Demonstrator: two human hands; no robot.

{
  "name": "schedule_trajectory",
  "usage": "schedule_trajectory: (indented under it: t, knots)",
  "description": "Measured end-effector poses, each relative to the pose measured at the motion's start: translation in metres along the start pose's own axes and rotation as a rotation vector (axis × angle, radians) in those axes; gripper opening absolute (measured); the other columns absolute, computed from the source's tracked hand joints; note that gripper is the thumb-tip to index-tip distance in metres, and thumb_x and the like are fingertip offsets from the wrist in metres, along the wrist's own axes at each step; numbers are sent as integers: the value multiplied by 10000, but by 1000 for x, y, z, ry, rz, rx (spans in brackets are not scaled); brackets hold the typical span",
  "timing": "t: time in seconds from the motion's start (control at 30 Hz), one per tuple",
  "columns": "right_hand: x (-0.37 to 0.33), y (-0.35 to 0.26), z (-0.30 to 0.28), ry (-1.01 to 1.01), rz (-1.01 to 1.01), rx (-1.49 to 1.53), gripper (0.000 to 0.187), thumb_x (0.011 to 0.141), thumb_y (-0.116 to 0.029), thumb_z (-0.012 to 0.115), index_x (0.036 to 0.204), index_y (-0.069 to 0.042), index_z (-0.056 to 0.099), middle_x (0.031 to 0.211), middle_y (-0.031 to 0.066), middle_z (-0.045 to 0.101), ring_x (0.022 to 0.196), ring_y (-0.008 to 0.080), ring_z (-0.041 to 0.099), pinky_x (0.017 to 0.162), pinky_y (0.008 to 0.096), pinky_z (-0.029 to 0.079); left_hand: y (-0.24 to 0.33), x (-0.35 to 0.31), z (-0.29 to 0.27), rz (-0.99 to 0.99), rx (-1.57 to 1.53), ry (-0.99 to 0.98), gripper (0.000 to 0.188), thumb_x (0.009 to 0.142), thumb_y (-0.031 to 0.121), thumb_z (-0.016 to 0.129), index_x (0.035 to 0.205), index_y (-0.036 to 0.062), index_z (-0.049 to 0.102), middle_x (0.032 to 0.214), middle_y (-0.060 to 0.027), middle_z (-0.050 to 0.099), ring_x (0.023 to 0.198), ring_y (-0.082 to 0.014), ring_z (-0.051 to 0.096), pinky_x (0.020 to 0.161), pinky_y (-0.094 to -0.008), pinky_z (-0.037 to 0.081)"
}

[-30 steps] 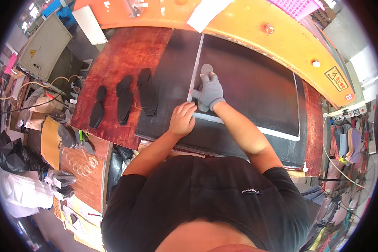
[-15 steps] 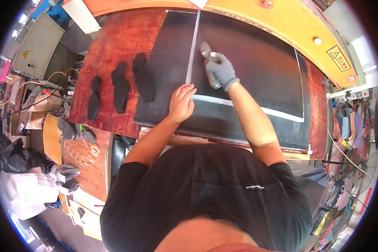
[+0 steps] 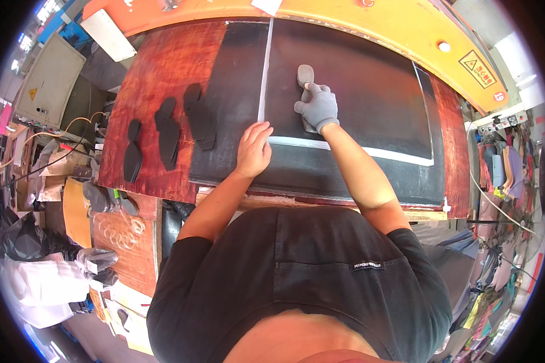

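Note:
A grey, sole-shaped cutting die (image 3: 306,74) lies on a large black sheet (image 3: 369,78), its long side pointing away from me. My right hand (image 3: 321,110), in a grey glove, is closed over the die's middle and hides that part. The rounded far end sticks out past the fingers, and a bit of the near end shows below the palm. Bare and resting on the sheet by the corner of the pale lines, my left hand (image 3: 254,150) has its fingers stretched out and holds nothing.
Three groups of black sole-shaped pieces, a left one (image 3: 132,162), a middle one (image 3: 169,142) and a right one (image 3: 201,124), lie on the left side of the red-brown board (image 3: 163,57). An orange machine beam (image 3: 406,33) spans the far edge. Coloured scraps (image 3: 496,169) hang at the right.
The die has gone from slanted to nearly straight away from me, and my right hand has turned with it. My left hand stays on the sheet. The whole view has shifted slightly.

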State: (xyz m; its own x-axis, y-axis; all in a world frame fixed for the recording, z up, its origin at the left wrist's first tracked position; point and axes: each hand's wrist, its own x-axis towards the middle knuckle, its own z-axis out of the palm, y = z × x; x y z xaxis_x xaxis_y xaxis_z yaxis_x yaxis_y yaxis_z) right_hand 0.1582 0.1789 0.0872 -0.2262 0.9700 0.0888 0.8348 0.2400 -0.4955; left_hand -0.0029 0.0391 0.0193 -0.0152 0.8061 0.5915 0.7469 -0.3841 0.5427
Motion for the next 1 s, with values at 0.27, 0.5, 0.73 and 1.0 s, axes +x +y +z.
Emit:
schedule_trajectory:
  t: [0.27, 0.5, 0.73, 1.0]
  knots:
    - [1, 47, -12, 105, -32, 331, 544, 734, -345, 633, 1185, -50, 558, 1180, 183, 535, 1088, 312, 531, 929, 362, 423, -1, -2, -4, -35, 1, -70, 417, 707, 2, 569, 1124, 12, 551, 1239, -138, 507, 1180, -341, 440, 993, -413, 364]
    - [-123, 94, -27, 318, -272, 280, 244, 754, -145, 646, 963, -43, 572, 971, 141, 585, 891, 324, 568, 788, 393, 456, 14, -3, -8, -30, 133, -68, 435, 693, 20, 593, 1125, 35, 550, 1262, -143, 486, 1200, -326, 425, 989, -418, 354]
    - [-244, 135, -50, 404, -309, 164, 194, 604, -65, 682, 709, -98, 522, 722, 71, 553, 670, 281, 545, 596, 382, 441, 61, -52, -34, -37, -29, -282, 107, 717, 75, 624, 821, 61, 601, 863, -88, 570, 833, -283, 558, 719, -402, 450]
    - [-232, 152, -78, 431, -247, -139, 133, 680, -142, 654, 669, -98, 528, 633, 85, 507, 576, 290, 521, 514, 397, 432, 65, -40, -7, 2, -65, -348, 253, 776, 146, 641, 597, 44, 494, 626, -89, 472, 603, -284, 515, 534, -389, 420]
